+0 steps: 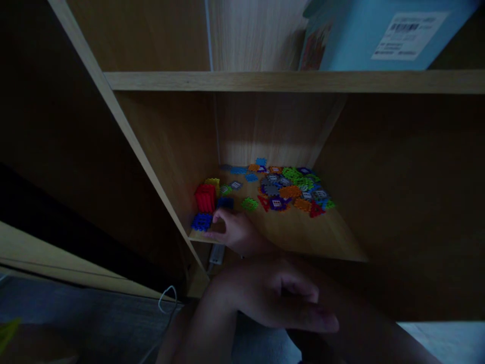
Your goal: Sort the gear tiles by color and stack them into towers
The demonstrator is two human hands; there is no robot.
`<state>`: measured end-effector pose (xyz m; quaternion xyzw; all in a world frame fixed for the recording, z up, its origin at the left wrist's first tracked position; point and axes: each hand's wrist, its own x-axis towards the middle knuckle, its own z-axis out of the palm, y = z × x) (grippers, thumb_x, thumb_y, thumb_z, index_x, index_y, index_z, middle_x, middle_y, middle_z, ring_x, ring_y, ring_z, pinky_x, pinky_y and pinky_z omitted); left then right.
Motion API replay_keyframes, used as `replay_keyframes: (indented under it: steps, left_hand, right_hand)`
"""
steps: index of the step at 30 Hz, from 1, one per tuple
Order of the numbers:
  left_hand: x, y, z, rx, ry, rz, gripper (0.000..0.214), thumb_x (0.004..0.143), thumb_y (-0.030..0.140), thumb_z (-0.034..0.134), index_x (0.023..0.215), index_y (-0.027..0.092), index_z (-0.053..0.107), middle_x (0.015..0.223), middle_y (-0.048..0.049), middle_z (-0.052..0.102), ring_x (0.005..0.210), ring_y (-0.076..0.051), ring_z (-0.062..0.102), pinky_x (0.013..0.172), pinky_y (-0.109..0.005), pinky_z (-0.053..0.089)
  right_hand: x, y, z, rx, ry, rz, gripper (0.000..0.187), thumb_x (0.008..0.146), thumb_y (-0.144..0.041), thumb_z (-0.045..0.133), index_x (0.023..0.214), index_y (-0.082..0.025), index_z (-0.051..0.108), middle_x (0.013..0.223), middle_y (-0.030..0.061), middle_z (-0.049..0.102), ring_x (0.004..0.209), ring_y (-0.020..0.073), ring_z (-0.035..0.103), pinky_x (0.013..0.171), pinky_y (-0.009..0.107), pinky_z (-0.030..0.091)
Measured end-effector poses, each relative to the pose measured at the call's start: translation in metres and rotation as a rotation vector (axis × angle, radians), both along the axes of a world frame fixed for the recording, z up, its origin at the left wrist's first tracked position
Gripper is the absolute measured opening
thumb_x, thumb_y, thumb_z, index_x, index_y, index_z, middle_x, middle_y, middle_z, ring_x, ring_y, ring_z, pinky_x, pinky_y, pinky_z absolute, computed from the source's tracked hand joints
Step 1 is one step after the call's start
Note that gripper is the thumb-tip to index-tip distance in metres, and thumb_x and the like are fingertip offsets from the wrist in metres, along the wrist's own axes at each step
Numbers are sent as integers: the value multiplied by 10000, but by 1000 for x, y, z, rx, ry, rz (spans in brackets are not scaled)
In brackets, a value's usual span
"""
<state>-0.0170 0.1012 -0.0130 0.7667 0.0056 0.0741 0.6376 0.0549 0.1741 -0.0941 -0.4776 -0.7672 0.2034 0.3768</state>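
Observation:
My right hand [239, 228] reaches into the lower compartment from the right, thumb and forefinger apart in a C. Its fingertips are at the right and front edges of the blue notched plastic pieces [201, 222], perhaps touching them. Just behind stands a stack of red pieces [205, 197], with yellow pieces [212, 185] further back. Another blue piece [225, 202] lies beyond the fingers. My left hand [284, 298] is nearer the camera, crossed over the right forearm; its fingers are loosely curled, the thumb is apart, and I see nothing in it.
A loose heap of coloured interlocking pieces [290, 192] covers the right back of the shelf. A lone green piece [249, 203] lies mid-shelf. Above runs a shelf board [257, 81] bearing a blue box [359, 38]. A white power strip [216, 254] sits below; a cable [167, 298] loops at the lower left.

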Motion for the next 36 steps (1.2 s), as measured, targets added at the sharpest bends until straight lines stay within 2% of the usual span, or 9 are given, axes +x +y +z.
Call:
replay_keyframes:
  steps: [5, 9, 12, 15, 18, 21, 25, 30, 36]
  left_hand:
    - [-9, 7, 1, 52, -40, 36, 437, 959, 434, 742, 672, 189, 521, 562, 73, 464, 499, -65, 394, 480, -206, 281]
    - [-13, 23, -9, -13, 105, 155, 435, 1012, 503, 626, 717, 189, 566, 603, 41, 543, 493, -83, 449, 475, -204, 314]
    - [-13, 40, -24, 80, 144, 449, 448, 1025, 520, 581, 719, 193, 551, 609, 50, 505, 527, -95, 447, 506, -212, 308]
    - [-10, 57, -42, 427, 69, 828, 465, 1058, 438, 548, 669, 194, 477, 605, 54, 422, 565, -103, 412, 553, -243, 264]
    - [-5, 69, -55, 691, 6, 1008, 406, 1071, 350, 537, 696, 194, 527, 725, 10, 536, 669, -134, 521, 634, -262, 363]
    - [2, 73, -64, 791, -48, 972, 275, 1059, 277, 551, 811, 198, 641, 939, -62, 671, 909, -198, 656, 837, -317, 511]
    - [9, 72, -69, 927, 23, 933, 114, 1010, 244, 641, 1065, 209, 735, 1276, -126, 710, 1253, -297, 647, 1127, -470, 502]
    - [9, 72, -73, 961, 112, 950, 255, 997, 304, 688, 1224, 192, 716, 1429, -155, 665, 1355, -328, 613, 1186, -494, 492]
    - [9, 73, -72, 969, 118, 917, 265, 997, 330, 693, 1228, 200, 711, 1436, -149, 668, 1379, -323, 601, 1198, -496, 486]
  right_hand:
    - [49, -2, 23, 84, -142, -86, 241, 980, -561, 691, 990, -323, 652, 1041, 11, 743, 920, 231, 711, 797, 384, 544]
    - [119, 23, 57, 146, -373, -588, 359, 1080, -540, 471, 1078, -275, 713, 1055, 110, 760, 913, 265, 714, 772, 374, 507]
    - [170, 46, 71, 98, -516, -884, 403, 1088, -376, 409, 1146, -136, 728, 1121, 215, 755, 975, 313, 722, 789, 368, 493]
    - [204, 56, 65, 50, -578, -1021, 439, 1084, -317, 376, 1179, -82, 735, 1147, 252, 750, 1044, 334, 714, 846, 372, 497]
    - [217, 56, 49, -3, -583, -988, 445, 1080, -311, 382, 1159, -94, 762, 1151, 239, 763, 1041, 316, 723, 881, 362, 502]
    - [216, 55, 39, -44, -587, -919, 467, 1089, -341, 376, 1151, -115, 780, 1097, 217, 787, 962, 294, 750, 833, 343, 508]
    - [208, 58, 36, -39, -637, -851, 495, 1104, -381, 357, 1165, -139, 785, 1038, 194, 805, 905, 294, 762, 806, 350, 506]
    - [207, 61, 35, -30, -717, -733, 502, 1100, -363, 370, 1107, -133, 815, 1078, 203, 802, 968, 296, 750, 894, 361, 503]
    - [209, 65, 24, 15, -684, -580, 341, 1008, -283, 523, 1134, -184, 824, 1128, 148, 788, 1055, 268, 711, 1018, 344, 479]
